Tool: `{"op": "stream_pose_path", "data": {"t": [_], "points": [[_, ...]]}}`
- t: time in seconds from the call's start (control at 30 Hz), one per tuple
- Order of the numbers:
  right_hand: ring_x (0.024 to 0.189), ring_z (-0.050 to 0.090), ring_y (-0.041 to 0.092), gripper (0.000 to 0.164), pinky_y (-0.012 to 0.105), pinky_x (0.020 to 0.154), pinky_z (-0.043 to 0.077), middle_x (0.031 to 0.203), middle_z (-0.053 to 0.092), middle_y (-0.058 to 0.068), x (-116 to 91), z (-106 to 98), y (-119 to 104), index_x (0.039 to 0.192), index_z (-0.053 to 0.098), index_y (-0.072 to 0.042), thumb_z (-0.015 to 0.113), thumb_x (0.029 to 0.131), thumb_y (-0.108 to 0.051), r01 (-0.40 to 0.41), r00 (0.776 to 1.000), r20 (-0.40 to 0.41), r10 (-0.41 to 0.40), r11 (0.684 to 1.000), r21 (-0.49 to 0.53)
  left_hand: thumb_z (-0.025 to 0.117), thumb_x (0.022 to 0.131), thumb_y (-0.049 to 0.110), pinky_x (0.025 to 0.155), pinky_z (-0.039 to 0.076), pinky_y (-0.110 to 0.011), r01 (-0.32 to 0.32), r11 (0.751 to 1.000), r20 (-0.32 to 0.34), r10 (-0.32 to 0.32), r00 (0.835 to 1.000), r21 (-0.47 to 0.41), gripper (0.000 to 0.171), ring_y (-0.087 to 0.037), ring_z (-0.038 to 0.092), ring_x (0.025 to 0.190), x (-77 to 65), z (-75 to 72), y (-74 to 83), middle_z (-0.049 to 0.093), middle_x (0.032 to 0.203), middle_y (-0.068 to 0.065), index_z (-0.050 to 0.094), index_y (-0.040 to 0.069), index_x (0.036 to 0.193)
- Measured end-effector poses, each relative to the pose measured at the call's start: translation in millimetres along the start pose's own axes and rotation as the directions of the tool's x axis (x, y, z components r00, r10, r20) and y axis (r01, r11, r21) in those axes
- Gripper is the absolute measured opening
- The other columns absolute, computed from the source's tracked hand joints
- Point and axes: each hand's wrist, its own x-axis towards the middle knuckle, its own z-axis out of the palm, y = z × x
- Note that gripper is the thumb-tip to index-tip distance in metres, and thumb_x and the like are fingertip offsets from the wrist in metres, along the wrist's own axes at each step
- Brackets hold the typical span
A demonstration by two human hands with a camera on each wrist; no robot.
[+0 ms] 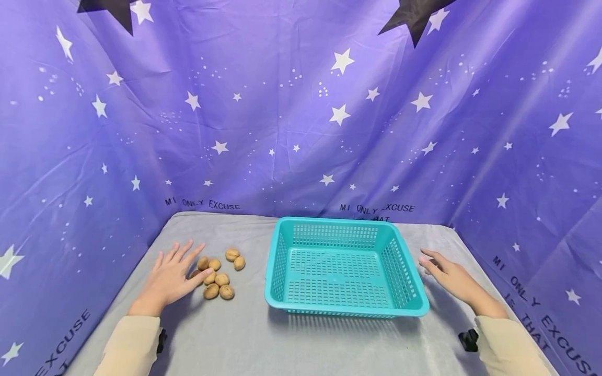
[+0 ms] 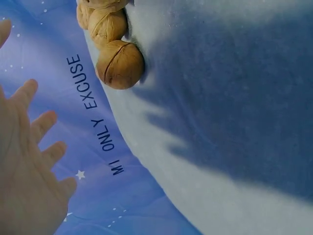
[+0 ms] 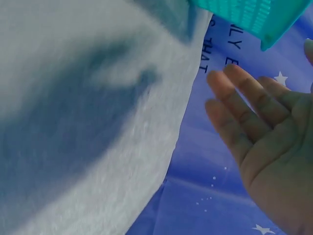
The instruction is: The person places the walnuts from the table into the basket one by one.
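Note:
Several brown walnuts [image 1: 222, 280] lie in a loose cluster on the left part of the table. My left hand [image 1: 171, 277] hovers at their left with fingers spread, its thumb over part of the cluster and hiding some of it. In the left wrist view, a few walnuts [image 2: 120, 65] show beyond the spread fingers [image 2: 44, 122], apart from them. A turquoise plastic basket [image 1: 347, 310] with perforated walls stands right of the walnuts, with nothing inside. Beside its right wall my right hand [image 1: 451, 277] is held in the air, fingers relaxed and holding nothing; the basket's corner [image 3: 266, 41] shows above its fingertips in the right wrist view.
A grey cloth covers the table [image 1: 226, 339]. Purple star-printed curtains [image 1: 291, 104] enclose the back and both sides, meeting the table's edges. Dark wrist cameras [image 1: 469, 340] sit at both sleeves.

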Motion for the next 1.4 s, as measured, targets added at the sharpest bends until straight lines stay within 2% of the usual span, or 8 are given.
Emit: {"op": "stream_pose_path", "data": {"t": [0.1, 0.27, 0.5, 0.6, 0.73, 1.1, 1.27, 1.4], "points": [[0.094, 0.069, 0.033, 0.064, 0.051, 0.080, 0.056, 0.121, 0.066, 0.025, 4.2, 1.1, -4.2, 0.153, 0.033, 0.002, 0.043, 0.108, -0.043, -0.014, 1.000, 0.009, 0.014, 0.997, 0.073, 0.055, 0.095, 0.062, 0.111, 0.009, -0.073, -0.014, 0.997, 0.010, 0.015, 1.000, -0.071, 0.080, -0.051, 0.017, 0.145, 0.4, 3.3, -0.3, 0.028, 0.160, -0.021, 0.031, 0.020, 0.159], [0.083, 0.068, 0.024, 0.065, 0.039, 0.072, 0.058, 0.113, 0.067, 0.021, 10.4, 4.3, -9.0, 0.151, 0.033, 0.007, 0.047, 0.107, -0.040, -0.043, 0.999, 0.021, 0.039, 0.981, 0.191, 0.059, 0.095, 0.058, 0.109, 0.016, -0.074, -0.042, 0.989, -0.004, 0.042, 0.999, -0.144, 0.079, -0.049, 0.021, 0.145, 3.6, 5.7, 1.5, 0.030, 0.159, -0.019, 0.031, 0.021, 0.159], [0.082, 0.065, 0.022, 0.068, 0.042, 0.073, 0.058, 0.104, 0.064, 0.016, 17.6, 11.0, -10.7, 0.152, 0.032, 0.006, 0.050, 0.106, -0.040, -0.084, 0.994, 0.089, 0.059, 0.947, 0.309, 0.067, 0.092, 0.054, 0.104, 0.026, -0.075, -0.076, 0.975, -0.025, 0.072, 0.997, -0.207, 0.082, -0.047, 0.029, 0.141, 9.7, 6.5, 5.3, 0.034, 0.157, -0.019, 0.038, 0.013, 0.156], [0.082, 0.066, 0.023, 0.068, 0.040, 0.072, 0.057, 0.106, 0.065, 0.018, 19.0, 13.7, -11.6, 0.152, 0.030, 0.007, 0.049, 0.106, -0.038, -0.067, 0.995, 0.098, 0.034, 0.934, 0.351, 0.073, 0.089, 0.050, 0.103, 0.029, -0.074, -0.092, 0.967, -0.037, 0.086, 0.996, -0.236, 0.084, -0.048, 0.033, 0.139, 12.4, 7.9, 6.8, 0.037, 0.155, -0.020, 0.040, 0.009, 0.154], [0.083, 0.064, 0.019, 0.067, 0.035, 0.071, 0.056, 0.110, 0.065, 0.020, 18.9, 14.9, -13.6, 0.152, 0.027, 0.010, 0.049, 0.107, -0.034, -0.049, 0.995, 0.102, 0.008, 0.913, 0.406, 0.078, 0.085, 0.047, 0.100, 0.039, -0.067, -0.110, 0.958, -0.046, 0.102, 0.994, -0.264, 0.086, -0.043, 0.048, 0.127, 16.7, 10.5, 9.6, 0.047, 0.146, -0.019, 0.042, 0.005, 0.151], [0.100, 0.068, 0.023, 0.066, 0.035, 0.082, 0.057, 0.123, 0.061, 0.028, 19.2, 14.1, -10.7, 0.152, 0.025, 0.013, 0.048, 0.108, -0.031, -0.062, 0.990, 0.139, -0.005, 0.877, 0.476, 0.083, 0.084, 0.030, 0.096, 0.048, -0.059, -0.133, 0.942, 0.004, 0.141, 0.990, -0.307, 0.068, -0.040, 0.057, 0.120, 36.9, 20.4, 26.6, 0.057, 0.137, -0.018, 0.057, 0.004, 0.140], [0.110, 0.066, 0.023, 0.067, 0.038, 0.090, 0.056, 0.132, 0.057, 0.029, 21.1, 15.3, -7.5, 0.152, 0.026, 0.010, 0.049, 0.107, -0.035, -0.101, 0.984, 0.175, 0.015, 0.864, 0.493, 0.083, 0.085, 0.033, 0.088, 0.053, -0.052, -0.090, 0.936, 0.057, 0.116, 0.992, -0.340, 0.068, -0.034, 0.062, 0.112, 48.1, 27.6, 32.3, 0.059, 0.134, -0.015, 0.057, 0.007, 0.142], [0.111, 0.065, 0.022, 0.067, 0.040, 0.092, 0.055, 0.133, 0.057, 0.028, 21.7, 14.5, -8.1, 0.151, 0.027, 0.011, 0.048, 0.108, -0.035, -0.109, 0.980, 0.199, 0.006, 0.854, 0.509, 0.083, 0.085, 0.029, 0.087, 0.053, -0.049, -0.073, 0.930, 0.081, 0.109, 0.991, -0.359, 0.062, -0.029, 0.064, 0.106, 57.3, 34.0, 35.7, 0.064, 0.123, -0.011, 0.060, 0.005, 0.138]]}}
